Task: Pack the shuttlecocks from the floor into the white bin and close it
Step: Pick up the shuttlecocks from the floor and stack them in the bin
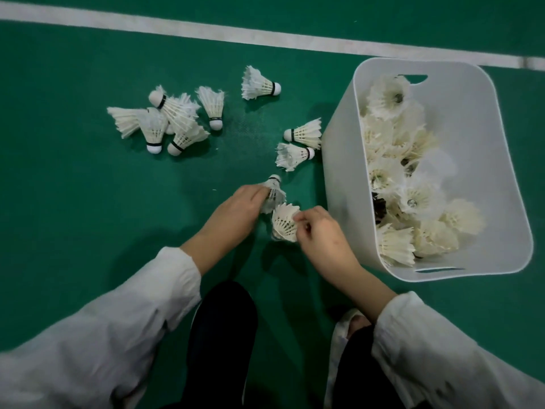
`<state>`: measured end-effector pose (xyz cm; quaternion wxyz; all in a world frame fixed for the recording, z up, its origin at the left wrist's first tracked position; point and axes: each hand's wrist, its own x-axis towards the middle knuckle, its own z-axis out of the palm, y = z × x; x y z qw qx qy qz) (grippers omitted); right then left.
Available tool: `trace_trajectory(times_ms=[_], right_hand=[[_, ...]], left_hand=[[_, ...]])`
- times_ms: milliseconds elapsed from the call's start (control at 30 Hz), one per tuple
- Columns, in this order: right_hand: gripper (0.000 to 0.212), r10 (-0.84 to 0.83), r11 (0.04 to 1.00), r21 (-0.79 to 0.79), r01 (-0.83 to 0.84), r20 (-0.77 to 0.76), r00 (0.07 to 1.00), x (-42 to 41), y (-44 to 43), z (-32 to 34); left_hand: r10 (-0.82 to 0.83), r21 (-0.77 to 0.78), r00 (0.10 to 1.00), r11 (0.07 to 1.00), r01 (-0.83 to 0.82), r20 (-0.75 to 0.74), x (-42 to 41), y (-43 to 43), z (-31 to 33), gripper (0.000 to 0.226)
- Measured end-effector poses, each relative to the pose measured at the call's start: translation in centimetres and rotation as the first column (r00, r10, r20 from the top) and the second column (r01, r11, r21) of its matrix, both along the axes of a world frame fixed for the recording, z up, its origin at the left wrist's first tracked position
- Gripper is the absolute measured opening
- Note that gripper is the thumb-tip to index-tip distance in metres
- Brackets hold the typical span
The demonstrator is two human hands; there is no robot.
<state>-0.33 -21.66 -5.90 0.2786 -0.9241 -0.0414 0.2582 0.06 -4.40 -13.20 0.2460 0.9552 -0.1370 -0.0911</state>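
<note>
The white bin (339,172) stands open on the green floor at the right, holding several white shuttlecocks (413,199). My left hand (239,208) grips a shuttlecock (274,193) with its cork pointing away from me. My right hand (321,231) pinches another shuttlecock (284,221) by its feathers, just left of the bin. Two loose shuttlecocks (305,132) lie against the bin's left wall. One more shuttlecock (259,83) lies farther back. A pile of several shuttlecocks (168,122) sits at the left.
A white court line (206,31) crosses the floor behind the bin. My dark trouser legs (221,335) and a light shoe (348,320) are below my hands. No lid is in view.
</note>
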Motion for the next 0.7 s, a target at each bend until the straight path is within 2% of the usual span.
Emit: trace_trajectory(times_ms=[67,133,233,333,400,467,533,600,700], right_hand=[[0.040,-0.040,0.999,-0.025,0.038,-0.083,0.996,0.2,0.6,-0.5],[0.056,-0.029,0.998,-0.067,0.020,-0.138,0.990,0.2,1.0,-1.2],[0.057,0.043,0.989,-0.137,-0.060,-0.123,0.992,0.4,1.2,-2.0],[0.041,0.047,0.976,-0.210,-0.058,-0.054,0.997,1.3,1.3,-2.0],[0.038,0.033,0.966,-0.254,-0.037,-0.020,0.999,1.9,1.3,-1.8],[0.036,0.027,0.960,-0.280,-0.018,0.025,0.999,2.4,1.4,-1.7],[0.033,0.050,0.957,-0.290,-0.029,0.066,0.997,2.7,1.5,-1.6],[0.033,0.073,0.953,-0.298,-0.052,0.059,0.996,3.0,1.7,-1.7],[0.031,0.085,0.937,-0.344,-0.065,0.044,0.995,3.3,1.8,-1.4]], left_hand=[[0.123,-0.067,0.992,0.990,-0.121,0.032,-0.8,1.7,0.2,0.038],[0.221,-0.117,0.975,0.968,-0.220,0.001,-1.4,2.8,0.6,0.029],[0.253,-0.109,0.966,0.960,-0.257,-0.055,-1.6,3.7,0.0,0.034],[0.216,0.008,0.974,0.976,-0.216,-0.076,-1.1,3.4,-0.7,0.052],[0.180,0.163,0.982,0.972,-0.168,-0.064,-0.7,2.9,-1.0,0.065],[0.201,0.233,0.977,0.956,-0.179,-0.076,-0.5,2.2,-1.4,0.069],[0.286,0.188,0.955,0.945,-0.269,-0.073,-0.2,1.6,-1.9,0.062],[0.406,0.032,0.912,0.914,-0.404,-0.059,0.3,1.1,-2.3,0.045],[0.550,-0.202,0.825,0.799,-0.566,-0.131,1.3,1.1,-1.7,0.024]])
